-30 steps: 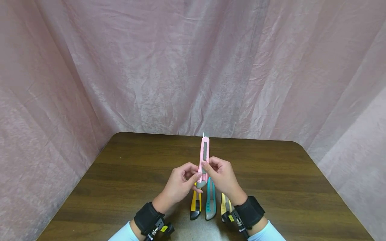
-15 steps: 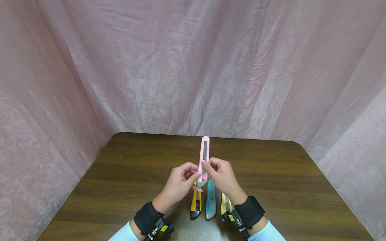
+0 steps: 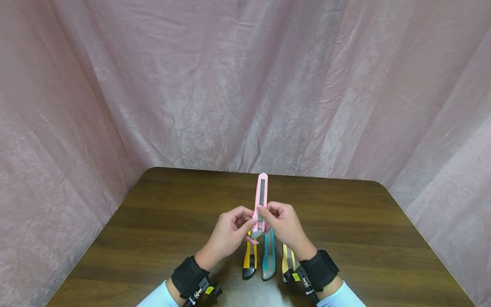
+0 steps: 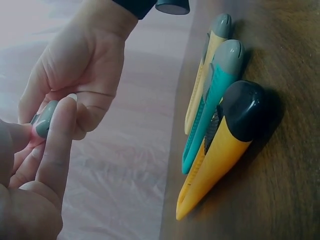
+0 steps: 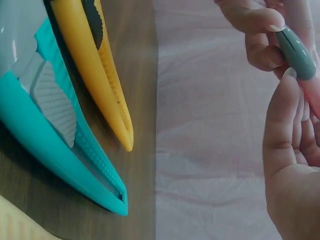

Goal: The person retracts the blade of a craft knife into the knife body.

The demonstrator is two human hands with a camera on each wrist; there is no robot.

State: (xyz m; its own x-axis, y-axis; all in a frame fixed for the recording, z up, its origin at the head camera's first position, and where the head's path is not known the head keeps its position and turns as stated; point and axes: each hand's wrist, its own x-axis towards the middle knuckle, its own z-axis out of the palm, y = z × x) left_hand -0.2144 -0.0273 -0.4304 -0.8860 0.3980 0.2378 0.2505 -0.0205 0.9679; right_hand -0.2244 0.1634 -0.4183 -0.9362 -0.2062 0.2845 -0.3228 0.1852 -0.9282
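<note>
Both hands [image 3: 255, 228] still pinch pink cutter [image 3: 261, 198]; blade tip now retracted.

A: How is the light?

B: Soft and even, from above; the pink curtain [image 3: 245, 85] looks evenly lit, with gentle shading only in its folds. The wooden table [image 3: 161, 221] carries a faint sheen near its front edge and short, soft shadows.

A: And sharpness?

B: The head view is crisp, with straight lines bowing slightly at the edges. Both wrist views are dimmer and softer; the nearest fingers [image 4: 55, 150] blur.
</note>
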